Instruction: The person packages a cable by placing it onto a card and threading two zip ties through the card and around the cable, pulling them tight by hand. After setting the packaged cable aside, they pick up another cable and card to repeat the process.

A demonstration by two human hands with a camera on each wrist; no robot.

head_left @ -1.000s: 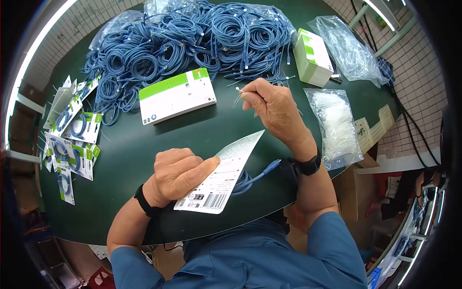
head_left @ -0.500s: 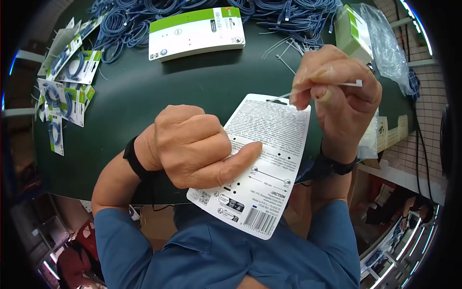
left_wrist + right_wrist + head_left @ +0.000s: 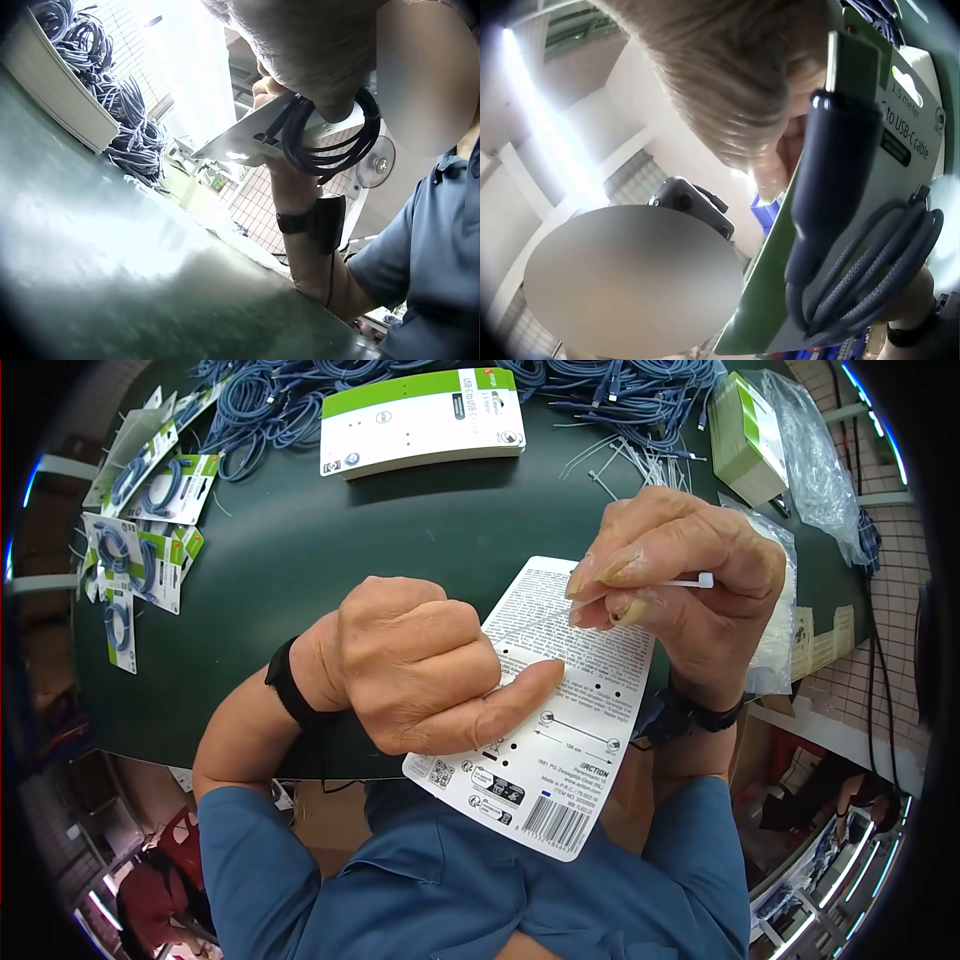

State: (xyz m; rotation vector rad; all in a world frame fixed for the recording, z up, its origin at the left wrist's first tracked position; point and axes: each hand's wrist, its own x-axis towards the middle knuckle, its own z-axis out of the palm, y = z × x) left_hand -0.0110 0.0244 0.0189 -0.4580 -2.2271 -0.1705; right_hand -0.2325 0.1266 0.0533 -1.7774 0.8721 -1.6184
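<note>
My left hand holds a printed cardboard packaging card, thumb across its back, which faces up with text and a barcode. On the card's front lies a coiled blue USB-C cable, hidden from the head view; the left wrist view shows the coil under the left hand. One cable plug sticks out close to the right wrist camera. Over the card's upper part, my right hand pinches a white cable tie between thumb and fingers, its head pointing right and its thin tail crossing the card's back.
A stack of green-and-white cards lies ahead, before a heap of blue cables. Carded cables are piled at left. Loose cable ties, another card stack and plastic bags lie at right.
The card has been lifted and turned so its back faces the head camera. My right hand has brought the cable tie from near the table's loose ties to the card's upper part.
</note>
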